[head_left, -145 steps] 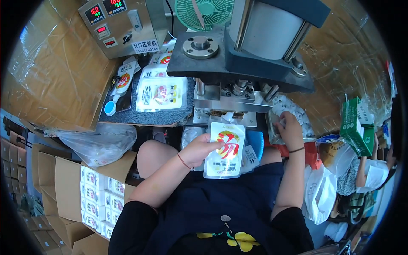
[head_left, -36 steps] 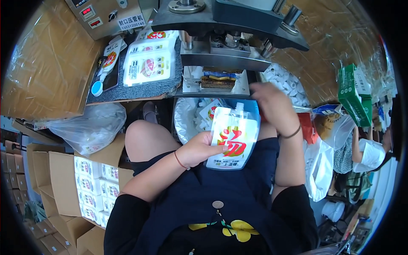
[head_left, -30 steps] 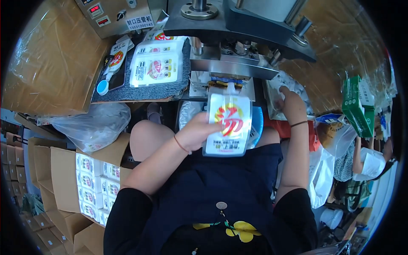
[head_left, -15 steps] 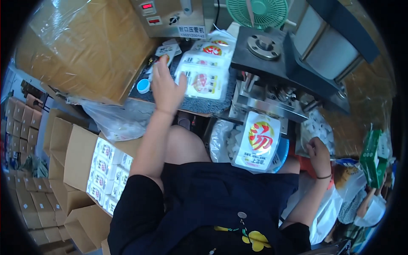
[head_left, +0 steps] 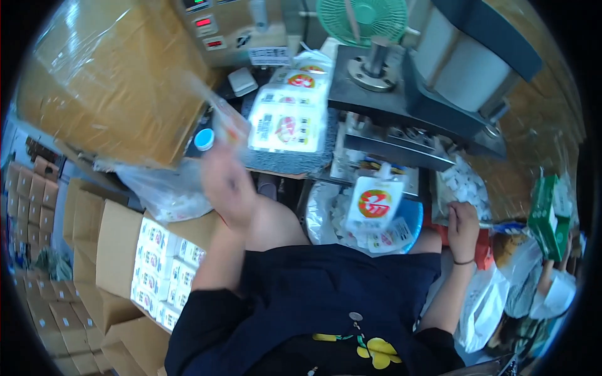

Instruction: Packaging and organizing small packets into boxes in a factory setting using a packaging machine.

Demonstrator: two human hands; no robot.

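My left hand (head_left: 229, 188), smeared by motion, is raised in front of the bench with its fingers closed on a printed pouch (head_left: 231, 128), which is blurred too. A stack of flat white printed pouches (head_left: 290, 122) lies on the grey mat beside it. My right hand (head_left: 463, 229) rests low at the right with curled fingers, near a clear bag of small white plastic pieces (head_left: 464, 188); whether it pinches something is hidden. Between the hands, a pouch with a red and yellow print (head_left: 374, 203) hangs at the front of the metal press (head_left: 401, 150). Another pouch (head_left: 389, 239) lies beneath it.
A blue basin (head_left: 412, 227) stands under the press. On the bench are a round blue lid (head_left: 204, 139) and a small white box (head_left: 242, 81). A wrapped carton (head_left: 106, 88) is at the left, above an open carton (head_left: 116, 241) of white boxes. A green fan (head_left: 364, 22) stands behind.
My left hand has drawn back toward me from the bench with the pouch. At the press, the large pouch is gone from its place; a smaller-looking one hangs there above another. My right hand stays.
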